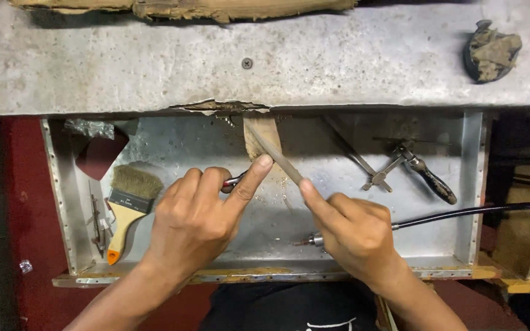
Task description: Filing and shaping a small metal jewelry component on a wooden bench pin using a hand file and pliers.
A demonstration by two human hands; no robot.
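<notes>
My left hand is closed around a small tool with a red and dark tip, and its thumb presses against the wooden bench peg that juts from the bench edge. My right hand grips a slim metal file, index finger stretched along it. The file lies slanted across the peg, its tip at the peg's upper left. What my left hand presses on the peg is hidden by the thumb.
Under the grey metal-clad bench top a sheet-metal tray holds a paintbrush, dividers, a jeweller's saw frame, a thin rod and a flexible-shaft handpiece with black cable. A dark bowl sits at the top right.
</notes>
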